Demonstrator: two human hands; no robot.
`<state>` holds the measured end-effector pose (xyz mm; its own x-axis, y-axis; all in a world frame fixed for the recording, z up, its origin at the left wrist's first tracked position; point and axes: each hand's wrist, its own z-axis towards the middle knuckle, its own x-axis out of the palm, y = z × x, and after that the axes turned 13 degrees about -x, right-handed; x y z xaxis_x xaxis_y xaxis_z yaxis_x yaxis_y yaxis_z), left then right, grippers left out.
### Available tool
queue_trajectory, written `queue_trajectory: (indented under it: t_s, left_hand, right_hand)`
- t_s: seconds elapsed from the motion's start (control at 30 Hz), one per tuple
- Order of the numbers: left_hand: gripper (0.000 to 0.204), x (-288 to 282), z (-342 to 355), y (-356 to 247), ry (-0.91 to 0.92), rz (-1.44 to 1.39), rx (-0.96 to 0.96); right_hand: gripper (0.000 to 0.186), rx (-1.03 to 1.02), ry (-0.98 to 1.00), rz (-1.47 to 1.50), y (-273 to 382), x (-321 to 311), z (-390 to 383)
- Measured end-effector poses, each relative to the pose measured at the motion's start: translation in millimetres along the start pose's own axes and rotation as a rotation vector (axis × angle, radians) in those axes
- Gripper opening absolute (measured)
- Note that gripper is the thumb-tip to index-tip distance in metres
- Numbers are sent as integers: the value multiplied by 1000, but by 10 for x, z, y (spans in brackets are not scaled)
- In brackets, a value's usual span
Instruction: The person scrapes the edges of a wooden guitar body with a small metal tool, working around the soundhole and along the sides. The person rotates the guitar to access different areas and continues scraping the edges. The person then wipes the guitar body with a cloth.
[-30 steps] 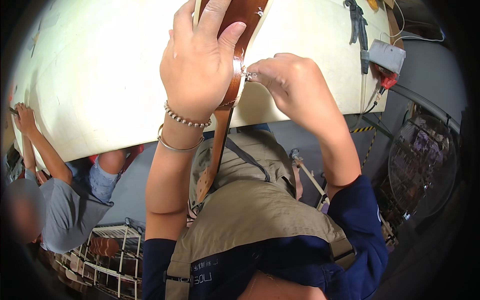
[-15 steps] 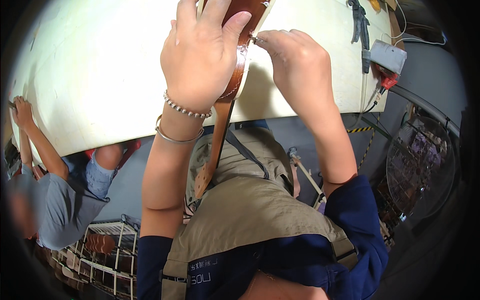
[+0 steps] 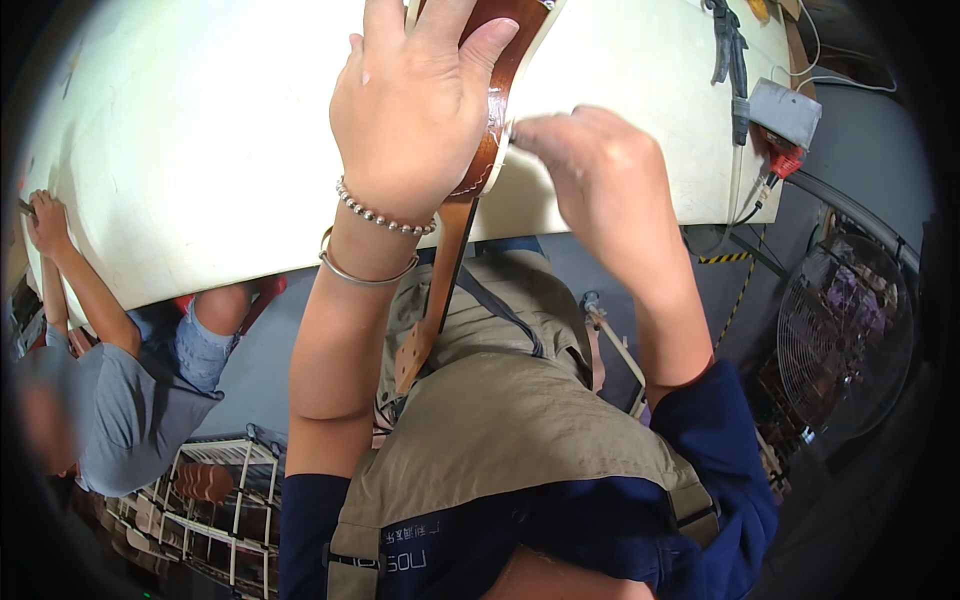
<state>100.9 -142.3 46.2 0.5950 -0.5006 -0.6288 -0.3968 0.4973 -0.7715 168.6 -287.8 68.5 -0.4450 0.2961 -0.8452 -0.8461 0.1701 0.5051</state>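
A small brown ukulele body [image 3: 489, 150] with a cream edge strip lies on the pale table, back side up, its neck [image 3: 443, 285] running toward my lap. Across the back rests my left hand [image 3: 410, 110], fingers spread, thumb stretched toward the right side; the fingertips pass out of the picture's top. My right hand [image 3: 595, 160], slightly blurred, is closed in a pinch at the right-hand edge. Between its thumb and forefinger the tip of a small thin metal tool [image 3: 512, 137] shows, against the cream strip; the rest is hidden. Thin curled shavings cling near the edge.
The table's [image 3: 230, 150] near edge crosses in front of my apron [image 3: 520, 420]. At far left a person [image 3: 140, 410] works at the same table. A white box [image 3: 785, 112], red plug and cables hang at the right corner. A floor fan [image 3: 845, 330] stands right; a rack [image 3: 225, 510], lower left.
My right hand has slid along the ukulele's edge toward me, the small tool still pinched. My left hand stays on the back. The view has shifted slightly.
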Motion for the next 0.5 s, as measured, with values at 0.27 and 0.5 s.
queue_trajectory:
  t_s: [0.27, 0.5]
  left_hand:
    - [55, 7, 33, 30, 2, -72, 47]
    - [55, 13, -3, 3, -16, -15, 10]
  right_hand:
    - [13, -53, -171, -147, -204, 23, 216]
    - [18, -2, 48, 2, -151, -69, 146]
